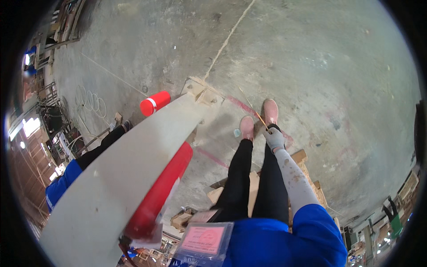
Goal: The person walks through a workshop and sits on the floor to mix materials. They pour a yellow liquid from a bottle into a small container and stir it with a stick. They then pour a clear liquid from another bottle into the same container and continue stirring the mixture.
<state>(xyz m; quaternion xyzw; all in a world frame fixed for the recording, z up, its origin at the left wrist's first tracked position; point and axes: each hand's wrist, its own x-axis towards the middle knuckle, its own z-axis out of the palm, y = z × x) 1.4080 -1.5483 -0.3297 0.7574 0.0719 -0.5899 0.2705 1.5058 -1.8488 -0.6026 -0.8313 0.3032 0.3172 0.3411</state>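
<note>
My right hand, in a pale glove with a stained white sleeve above it, hangs in front of my right leg. Its fingers are closed around one end of a thin stick, orange-brown near the hand and paler toward its far tip. The stick slants forward and left over the floor, above my pink shoes. What exact kind of stick it is, I cannot tell. My left hand does not appear in the picture. A clear badge holder with a pink card hangs at my chest.
A pale steel column rises on my left from a bolted base plate. Beside it are a red cylinder and a larger red one. Wooden pieces lie behind my feet. Another person in blue is beyond the column.
</note>
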